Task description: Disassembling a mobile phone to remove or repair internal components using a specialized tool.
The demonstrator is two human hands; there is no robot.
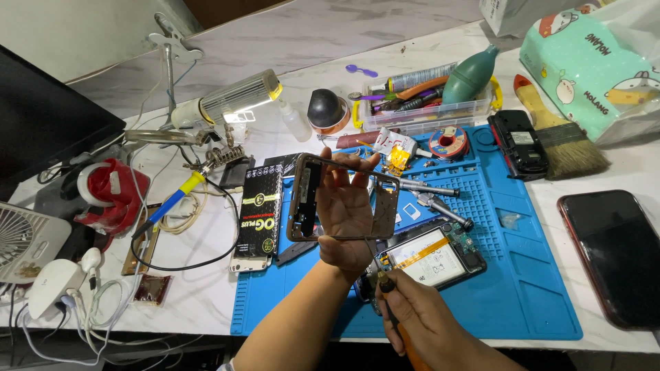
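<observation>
- The left hand (346,206) is raised above the blue work mat (529,275), fingers curled through a dark, hollow phone frame (342,198) and gripping it; fingertips show over its top edge.
- The phone frame is held off the mat, near the middle of the view. Its long axis runs left to right, tilted a little — the right end sits lower — and its open face is turned toward the camera, so the palm shows through it.
- The right hand (421,317) is closed round a screwdriver (393,312) with an orange handle; the tip points up and away, toward the lower edge of the frame.
- Just beyond that hand an opened phone (433,257) lies on the mat, a white battery with a yellow strip showing inside.
- Left of the frame a long black package (260,213) with yellow-green print lies lengthwise, half on the mat's left edge.
- At the far right corner stands a mint-green soft pack (591,65) with cartoon figures — beside it a wide paintbrush (560,134).
- A clear plastic tray (426,110) of tools sits past the mat, a green rubber blower (471,75) lying on it.
- A dark-screened phone (612,254) with a red rim lies on the white table, right of the mat.
- A yellow-and-blue soldering iron (175,199) rests at the left, near a red tape dispenser (110,192).
</observation>
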